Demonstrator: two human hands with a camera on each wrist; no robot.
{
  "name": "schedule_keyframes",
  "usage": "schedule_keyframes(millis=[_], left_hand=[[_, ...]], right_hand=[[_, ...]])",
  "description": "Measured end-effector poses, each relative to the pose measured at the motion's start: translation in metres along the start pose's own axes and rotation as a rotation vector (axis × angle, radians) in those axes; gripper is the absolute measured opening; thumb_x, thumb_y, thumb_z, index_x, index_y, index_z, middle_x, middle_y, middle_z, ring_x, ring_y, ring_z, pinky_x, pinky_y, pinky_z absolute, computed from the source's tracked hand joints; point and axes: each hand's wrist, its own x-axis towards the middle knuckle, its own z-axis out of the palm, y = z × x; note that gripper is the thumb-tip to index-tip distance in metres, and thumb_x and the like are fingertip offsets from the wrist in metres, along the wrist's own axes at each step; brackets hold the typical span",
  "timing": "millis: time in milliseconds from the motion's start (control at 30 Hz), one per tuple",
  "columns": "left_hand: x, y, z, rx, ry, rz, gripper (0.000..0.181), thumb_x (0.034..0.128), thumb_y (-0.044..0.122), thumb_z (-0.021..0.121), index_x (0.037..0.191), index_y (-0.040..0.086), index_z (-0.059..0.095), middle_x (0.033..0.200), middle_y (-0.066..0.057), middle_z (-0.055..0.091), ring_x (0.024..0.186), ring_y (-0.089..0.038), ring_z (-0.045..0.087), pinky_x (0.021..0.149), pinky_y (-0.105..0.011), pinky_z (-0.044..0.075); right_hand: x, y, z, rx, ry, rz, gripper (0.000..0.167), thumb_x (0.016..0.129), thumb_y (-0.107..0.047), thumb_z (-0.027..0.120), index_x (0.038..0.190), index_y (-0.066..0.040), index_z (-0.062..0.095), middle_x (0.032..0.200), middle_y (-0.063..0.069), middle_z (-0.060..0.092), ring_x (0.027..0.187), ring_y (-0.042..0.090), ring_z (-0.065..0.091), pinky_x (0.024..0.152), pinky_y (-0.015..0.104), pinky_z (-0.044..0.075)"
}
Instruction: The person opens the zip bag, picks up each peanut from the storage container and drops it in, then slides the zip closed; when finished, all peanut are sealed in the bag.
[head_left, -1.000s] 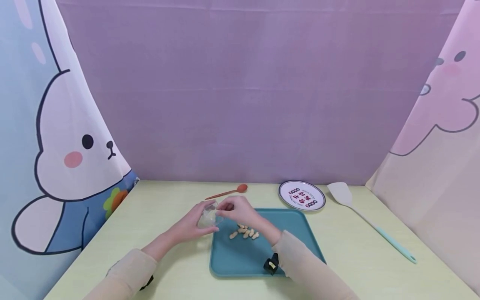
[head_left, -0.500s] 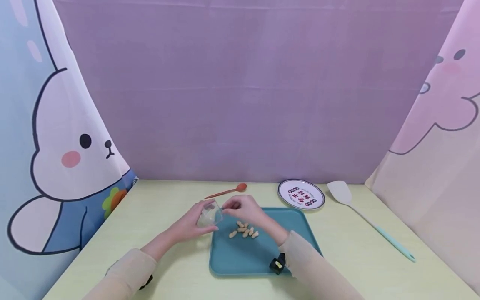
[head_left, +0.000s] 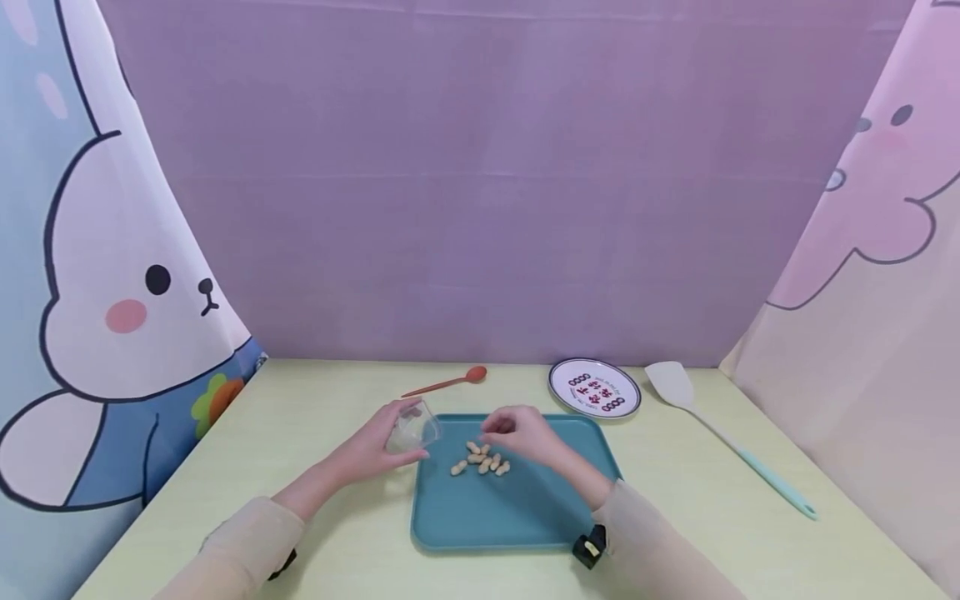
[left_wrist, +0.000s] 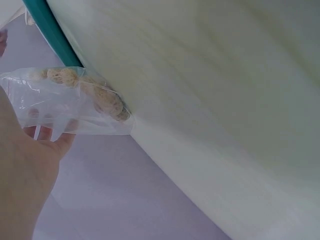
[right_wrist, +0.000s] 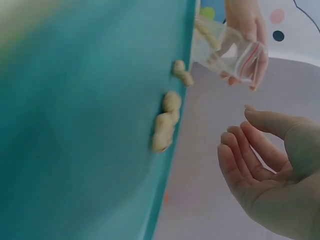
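My left hand (head_left: 372,450) grips a clear zip-lock bag (head_left: 415,429) just off the tray's left edge. Peanuts (left_wrist: 106,97) lie inside the bag along its lower side, seen in the left wrist view. Over the tray hovers my right hand (head_left: 522,433), fingers loosely bent and thumb apart from them; nothing is held in the right wrist view (right_wrist: 270,172). Several peanuts in their shells (head_left: 483,459) lie in a loose group on the teal tray (head_left: 510,521), just below and left of that hand.
An orange-red spoon (head_left: 475,375) lies behind the bag. At the back right are a white plate (head_left: 595,388) with red print and a long spatula (head_left: 671,385) with a mint handle. A purple cloth (head_left: 480,183) closes off the table's far side.
My right hand has drawn away from the bag's mouth to the right, over the peanuts on the tray. My left hand keeps hold of the bag in nearly the same place.
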Motion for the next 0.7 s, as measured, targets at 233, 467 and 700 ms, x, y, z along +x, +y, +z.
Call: schedule_keyframes(millis=[233,467,700], left_hand=[[0.000,-0.001,0.000,0.000,-0.010,0.012,0.088,0.0768,0.050,0.071,0.143,0.008,0.032,0.129,-0.007,0.051,0.123,-0.025,0.048,0.103,-0.045,0.040],[0.001,-0.004,0.001,-0.001,-0.009,0.015,0.087,0.0767,0.049,0.072,0.143,0.009,0.033,0.128,-0.006,0.052,0.121,-0.024,0.049,0.101,-0.045,0.041],[0.002,-0.005,0.002,-0.002,-0.004,0.019,0.086,0.0769,0.049,0.072,0.143,0.010,0.033,0.127,-0.006,0.053,0.120,-0.023,0.050,0.100,-0.044,0.043]], right_hand=[[-0.015,0.019,-0.002,-0.074,-0.026,0.104,0.018,0.085,-0.015,0.069,0.097,-0.001,0.069,0.087,0.004,0.070,0.077,0.011,0.062,0.065,0.020,0.050],[-0.024,0.024,-0.004,-0.117,-0.083,0.135,0.021,0.081,-0.015,0.072,0.098,-0.002,0.070,0.091,0.008,0.070,0.081,0.017,0.064,0.067,0.024,0.052],[-0.026,0.026,-0.004,-0.136,-0.130,0.160,0.019,0.081,-0.015,0.073,0.097,-0.004,0.071,0.092,0.007,0.070,0.082,0.016,0.063,0.068,0.025,0.051]])
